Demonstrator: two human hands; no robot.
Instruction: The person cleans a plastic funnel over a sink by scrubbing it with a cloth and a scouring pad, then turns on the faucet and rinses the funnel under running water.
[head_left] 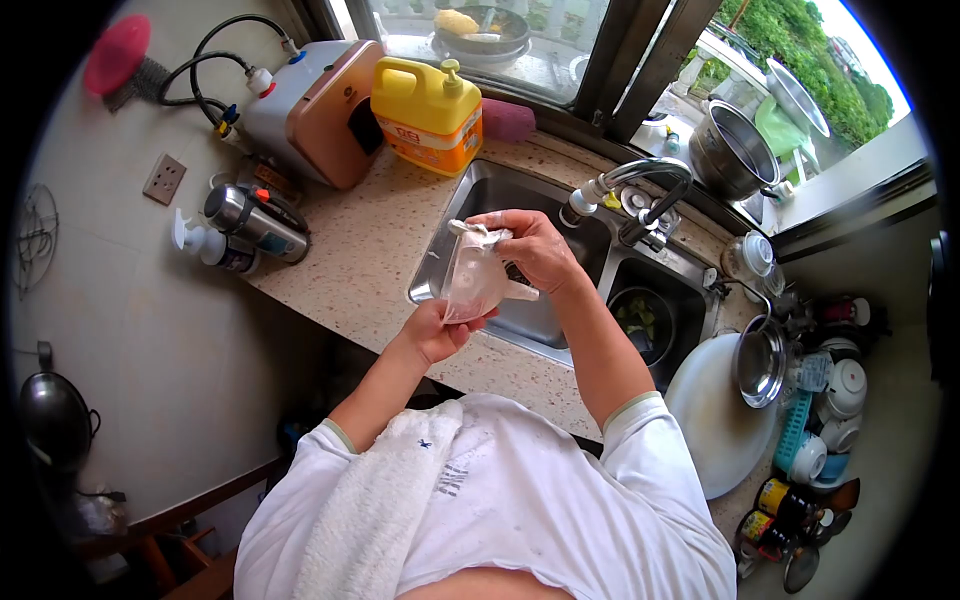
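Over the left basin of the steel sink (515,330), both hands hold a translucent plastic funnel (475,280), its narrow spout pointing right. My left hand (440,332) is closed on the lower rim. My right hand (540,250) is closed at the top, with its fingers pinching a crumpled whitish cloth (480,234) against the upper edge. The fingers partly hide the cloth, so its full shape does not show. The curved faucet (650,190) stands behind and to the right of my right hand.
A yellow jug (425,115), a water heater-like box (320,115) and a steel flask (258,222) stand at the left. Greens lie in a bowl (640,325) in the right basin. A round white board (725,420) and stacked dishes (845,390) are at the right.
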